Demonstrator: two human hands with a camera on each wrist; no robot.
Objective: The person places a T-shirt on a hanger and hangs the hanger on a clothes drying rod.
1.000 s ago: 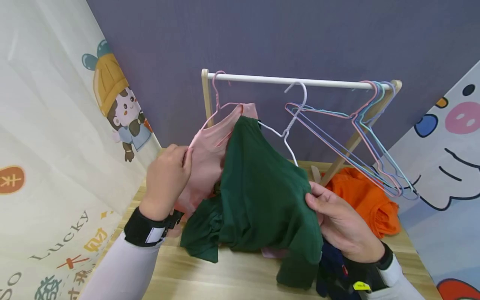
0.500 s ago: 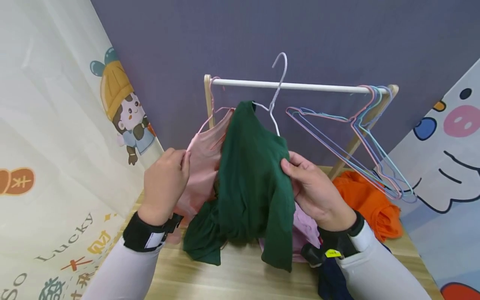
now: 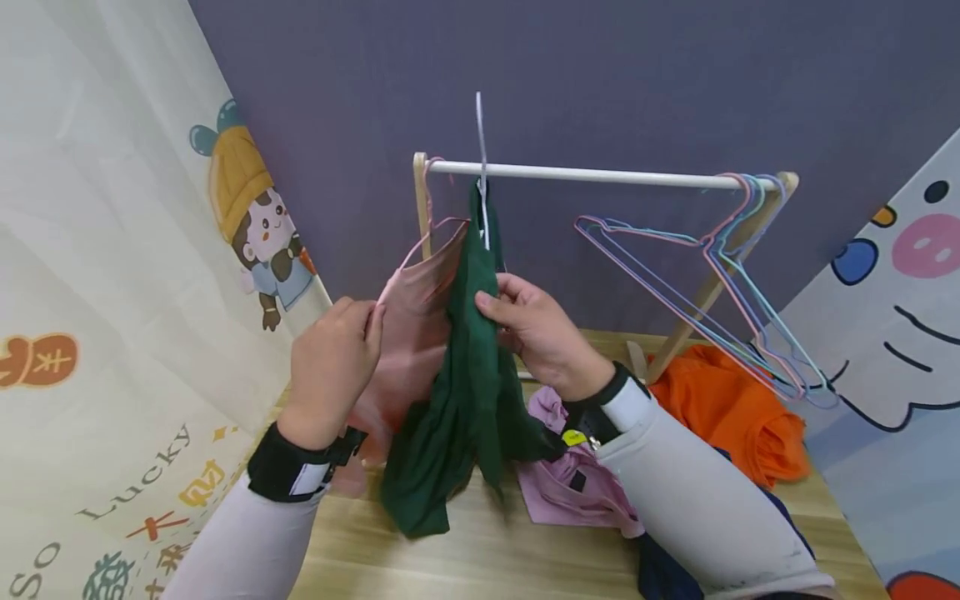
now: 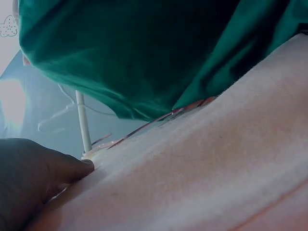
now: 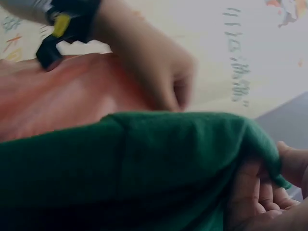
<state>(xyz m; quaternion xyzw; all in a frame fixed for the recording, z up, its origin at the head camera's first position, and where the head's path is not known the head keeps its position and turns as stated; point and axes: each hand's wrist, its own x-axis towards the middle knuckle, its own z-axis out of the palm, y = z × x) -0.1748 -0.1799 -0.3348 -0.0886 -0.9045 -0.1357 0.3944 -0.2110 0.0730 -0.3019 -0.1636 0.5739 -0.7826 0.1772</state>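
Note:
In the head view my left hand point(image 3: 335, 367) pinches the shoulder of a pink shirt point(image 3: 414, 350) on a pink hanger point(image 3: 408, 254), whose hook is over the rack's rail at its left end. My right hand point(image 3: 543, 329) pinches the shoulder of a dark green long-sleeved shirt point(image 3: 480, 358) on a pale hanger point(image 3: 482, 158). This hanger is turned edge-on and its hook rises above the rail; I cannot tell whether they touch. In the right wrist view the green fabric point(image 5: 183, 149) lies between thumb and fingers. The left wrist view shows my thumb on the pink cloth point(image 4: 192, 159).
The rack's white rail point(image 3: 600, 174) runs between wooden posts. Several bare hangers point(image 3: 712, 242) hang at its right end. An orange garment point(image 3: 738, 412), a lilac garment point(image 3: 573, 492) and a navy garment point(image 3: 663, 567) lie on the wooden table point(image 3: 375, 558). A printed curtain stands at left.
My right hand has moved left with the green shirt and its hanger, which have swung from facing me to nearly edge-on, the hook rising. My left hand keeps its hold on the pink shirt.

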